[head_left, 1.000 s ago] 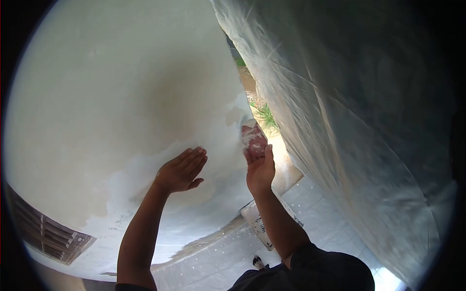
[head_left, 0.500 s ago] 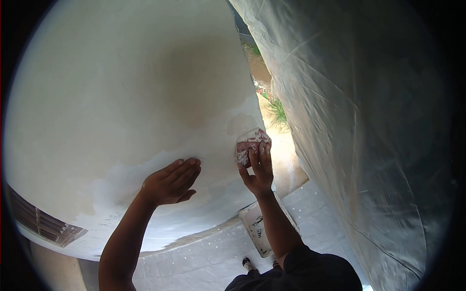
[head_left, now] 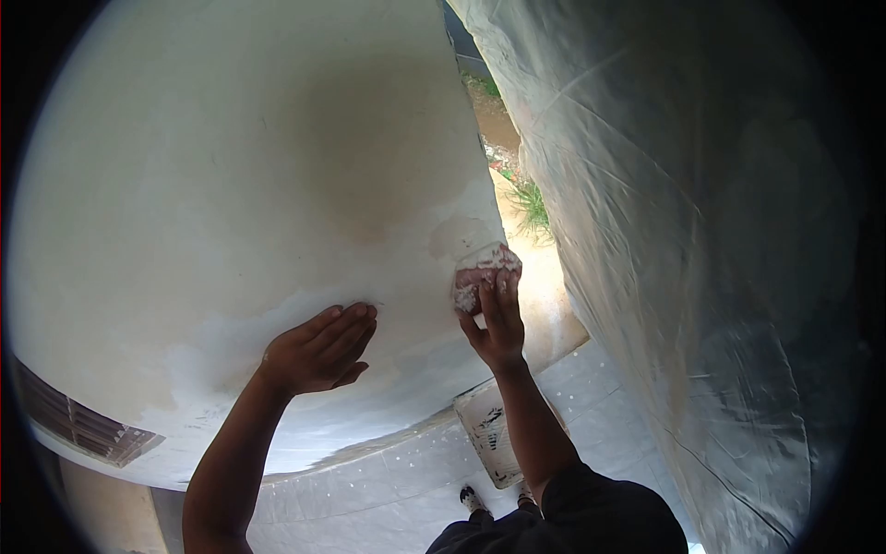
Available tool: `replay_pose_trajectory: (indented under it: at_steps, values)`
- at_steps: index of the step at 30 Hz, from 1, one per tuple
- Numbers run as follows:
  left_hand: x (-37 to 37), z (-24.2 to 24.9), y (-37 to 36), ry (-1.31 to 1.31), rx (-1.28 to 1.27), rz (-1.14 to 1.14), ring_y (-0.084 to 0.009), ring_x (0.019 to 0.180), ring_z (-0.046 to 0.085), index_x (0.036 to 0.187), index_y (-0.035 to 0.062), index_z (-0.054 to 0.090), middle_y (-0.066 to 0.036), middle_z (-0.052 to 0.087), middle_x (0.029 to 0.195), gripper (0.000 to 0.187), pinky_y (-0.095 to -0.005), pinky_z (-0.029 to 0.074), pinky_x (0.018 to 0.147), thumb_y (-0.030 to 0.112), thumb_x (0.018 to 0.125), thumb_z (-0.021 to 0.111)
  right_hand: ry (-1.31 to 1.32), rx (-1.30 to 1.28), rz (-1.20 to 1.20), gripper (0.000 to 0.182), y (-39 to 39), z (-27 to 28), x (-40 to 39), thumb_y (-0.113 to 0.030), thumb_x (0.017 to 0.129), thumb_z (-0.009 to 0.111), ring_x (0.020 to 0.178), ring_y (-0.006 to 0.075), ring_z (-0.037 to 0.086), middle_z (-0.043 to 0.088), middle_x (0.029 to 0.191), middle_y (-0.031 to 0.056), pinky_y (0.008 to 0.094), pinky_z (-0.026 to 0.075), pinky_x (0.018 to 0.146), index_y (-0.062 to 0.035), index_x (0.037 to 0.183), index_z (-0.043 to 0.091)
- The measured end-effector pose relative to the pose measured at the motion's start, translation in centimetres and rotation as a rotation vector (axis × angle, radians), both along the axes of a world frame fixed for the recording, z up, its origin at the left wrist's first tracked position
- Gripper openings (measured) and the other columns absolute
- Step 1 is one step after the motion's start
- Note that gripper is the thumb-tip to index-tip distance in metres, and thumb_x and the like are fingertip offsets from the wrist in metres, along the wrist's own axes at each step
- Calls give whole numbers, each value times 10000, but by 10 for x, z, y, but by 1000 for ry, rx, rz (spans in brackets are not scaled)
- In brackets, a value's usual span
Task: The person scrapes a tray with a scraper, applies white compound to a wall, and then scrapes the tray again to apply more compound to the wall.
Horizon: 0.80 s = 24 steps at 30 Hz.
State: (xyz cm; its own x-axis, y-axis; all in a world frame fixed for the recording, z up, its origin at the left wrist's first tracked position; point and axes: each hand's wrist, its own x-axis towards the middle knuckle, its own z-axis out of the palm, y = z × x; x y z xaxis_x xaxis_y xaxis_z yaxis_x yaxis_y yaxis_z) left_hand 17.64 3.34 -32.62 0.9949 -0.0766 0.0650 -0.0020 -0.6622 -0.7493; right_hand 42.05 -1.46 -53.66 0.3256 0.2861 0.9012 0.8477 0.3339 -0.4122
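A pale wall [head_left: 231, 185] with whiter, patchy areas fills the left and middle of the head view. My left hand [head_left: 323, 349] lies against it with fingers stretched out and pressed side by side. Near the wall's right edge, my right hand [head_left: 496, 319] holds a dark red pad [head_left: 475, 277] smeared with white against the surface. Its exact kind, cloth or sanding pad, I cannot make out. The fingers cover the pad's lower right part. Just above the pad, a damp-looking patch [head_left: 457, 235] marks the wall.
Translucent plastic sheeting [head_left: 664, 231] hangs on the right. A white tray [head_left: 489, 443] with dark smears rests by my feet on the sheet-covered floor [head_left: 369, 517]. A slatted vent [head_left: 83, 420] is low on the left. Grass [head_left: 531, 205] shows through the gap beside the wall.
The view has shifted very slightly. Both hands stay at nearly the same places on the wall, the right one still on the pad.
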Motion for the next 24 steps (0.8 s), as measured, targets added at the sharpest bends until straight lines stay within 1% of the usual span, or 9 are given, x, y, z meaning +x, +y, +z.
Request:
replay_pose_trajectory:
  at_steps: [5, 7, 9, 10, 11, 13, 14, 18, 24]
  values:
    - [0, -1, 0, -4, 12, -5, -195, 1315, 467, 1165, 73, 654, -69, 571, 1329, 403, -361, 331, 1141, 356, 913, 517, 59, 35, 52, 602, -35, 6, -2, -206, 823, 712, 1306, 505, 384, 425, 1397, 293, 583, 389, 1039, 5, 1338, 485]
    - [2, 0, -2, -1, 14, -2, -195, 1314, 468, 1166, 74, 653, -70, 569, 1330, 400, -361, 331, 1141, 351, 913, 515, 57, 47, 46, 520, -47, 21, -5, -216, 863, 662, 1253, 501, 455, 485, 1326, 310, 581, 413, 1018, 39, 1287, 504]
    - [1, 0, -3, -1, 17, -2, -195, 1313, 469, 1167, 74, 653, -70, 567, 1332, 397, -362, 331, 1141, 346, 914, 514, 310, 295, 347, 447, -54, 41, -8, -234, 895, 623, 1163, 467, 553, 549, 1244, 312, 576, 411, 1022, 69, 1209, 524]
    - [0, -1, -3, -2, 8, 2, -195, 1313, 468, 1169, 73, 651, -70, 566, 1333, 394, -362, 330, 1141, 339, 912, 515, 458, 406, 383, 335, -52, 56, -15, -206, 934, 580, 1014, 394, 650, 622, 1115, 249, 499, 533, 906, 71, 1118, 542]
    - [0, -1, -3, -4, -1, 7, -195, 1314, 468, 1170, 73, 650, -71, 565, 1334, 391, -362, 329, 1142, 333, 910, 517, 455, 407, 383, 335, -56, 67, -16, -206, 934, 580, 1014, 394, 650, 622, 1115, 249, 499, 533, 906, 71, 1118, 542]
    - [0, 0, -3, 0, 11, -3, -197, 1292, 491, 1166, 75, 654, -74, 580, 1317, 408, -367, 356, 1121, 359, 896, 541, 1156, 300, 740, 227, -62, 84, -17, -153, 953, 557, 897, 306, 683, 642, 1005, 176, 374, 607, 714, 48, 1060, 552]
    - [0, 0, -2, 6, 21, -10, -200, 1271, 514, 1163, 78, 658, -77, 594, 1299, 428, -372, 383, 1100, 386, 881, 564, 1292, 273, 800, 145, -56, 91, -12, -111, 953, 562, 786, 198, 676, 638, 904, 105, 270, 583, 548, 17, 1023, 558]
    - [-2, -3, -2, 0, -23, 12, -194, 1316, 466, 1170, 72, 649, -73, 564, 1338, 381, -364, 326, 1142, 315, 904, 526, 1378, 139, 848, 102, -34, 77, 12, -132, 940, 601, 702, 94, 626, 653, 886, 27, 235, 509, 476, -51, 1001, 587]
    - [-5, 0, 5, -9, -31, 14, -202, 1329, 451, 1165, 72, 650, -76, 557, 1346, 378, -367, 321, 1146, 312, 900, 530, 1492, 125, 889, 94, -30, 46, 25, -145, 949, 604, 620, 69, 587, 646, 847, 0, 214, 451, 451, -73, 1010, 598]
